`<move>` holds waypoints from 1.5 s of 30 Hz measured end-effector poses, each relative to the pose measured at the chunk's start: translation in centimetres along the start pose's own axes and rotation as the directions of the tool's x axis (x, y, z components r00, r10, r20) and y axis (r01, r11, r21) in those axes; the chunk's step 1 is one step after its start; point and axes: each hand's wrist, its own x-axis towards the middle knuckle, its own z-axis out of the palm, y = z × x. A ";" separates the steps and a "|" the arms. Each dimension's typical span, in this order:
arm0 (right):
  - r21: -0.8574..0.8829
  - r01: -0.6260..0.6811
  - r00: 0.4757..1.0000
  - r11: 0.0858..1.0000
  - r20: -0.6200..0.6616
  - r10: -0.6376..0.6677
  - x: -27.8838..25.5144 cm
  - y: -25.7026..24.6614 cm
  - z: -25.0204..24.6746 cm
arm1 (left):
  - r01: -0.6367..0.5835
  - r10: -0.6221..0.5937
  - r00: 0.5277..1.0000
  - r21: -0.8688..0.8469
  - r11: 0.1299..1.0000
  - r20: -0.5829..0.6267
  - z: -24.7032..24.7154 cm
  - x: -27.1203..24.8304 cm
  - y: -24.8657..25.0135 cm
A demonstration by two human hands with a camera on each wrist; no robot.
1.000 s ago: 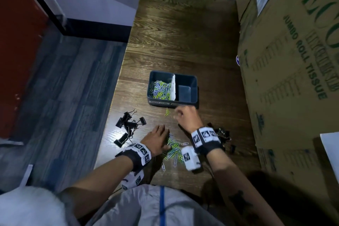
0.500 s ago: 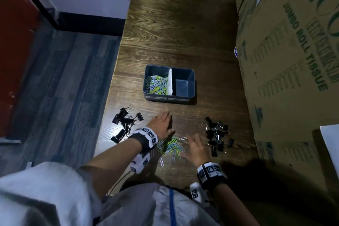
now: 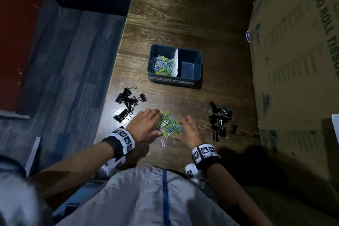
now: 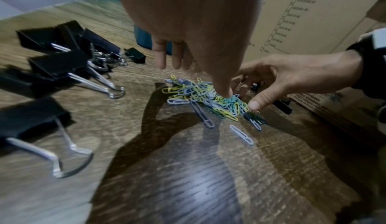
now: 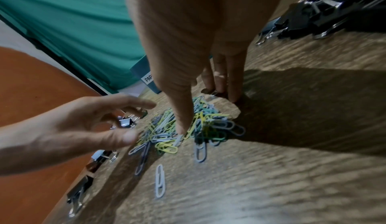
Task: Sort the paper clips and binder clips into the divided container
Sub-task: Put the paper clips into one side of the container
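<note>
On dark wood table point(image 3: 183, 14), left hand point(image 3: 145, 126) and right hand point(image 3: 190, 132), fingers spread, flank paper clips point(image 3: 169, 124); cardboard box point(image 3: 297, 79) alongside.

A second ago my right hand point(image 3: 189, 131) was up at the near wall of the divided container point(image 3: 175, 80); it has come back down the bench and now sits just right of the loose paper clip pile point(image 3: 169, 124), fingers spread, thumb at the pile's edge. My left hand point(image 3: 145, 126) has closed in against the pile's left side, its thumb pressing into the clips. The pile, spread looser before, is now bunched tighter between both hands. One paper clip that lay just in front of the container is gone from there.
</note>
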 end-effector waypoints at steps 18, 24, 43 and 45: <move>-0.078 -0.021 0.999 0.997 -0.028 0.018 0.8 -2.3 0.2 | 0.146 -0.139 0.989 -0.258 0.955 0.046 -0.2 2.3 3.3; 0.039 -0.102 0.995 0.994 -0.016 0.103 1.6 -0.9 -1.2 | 0.150 -0.168 0.985 -0.297 0.943 -0.037 -1.1 1.7 1.7; 0.182 0.069 0.987 0.981 -0.154 -0.041 0.9 -6.6 -12.0 | 0.077 -0.324 0.792 -0.442 0.894 -0.518 -16.0 10.5 -2.8; 0.168 0.127 0.977 0.978 -0.193 -0.093 1.3 -8.4 -14.2 | 0.148 -0.381 0.761 -0.433 0.889 -0.525 -15.2 10.2 -2.9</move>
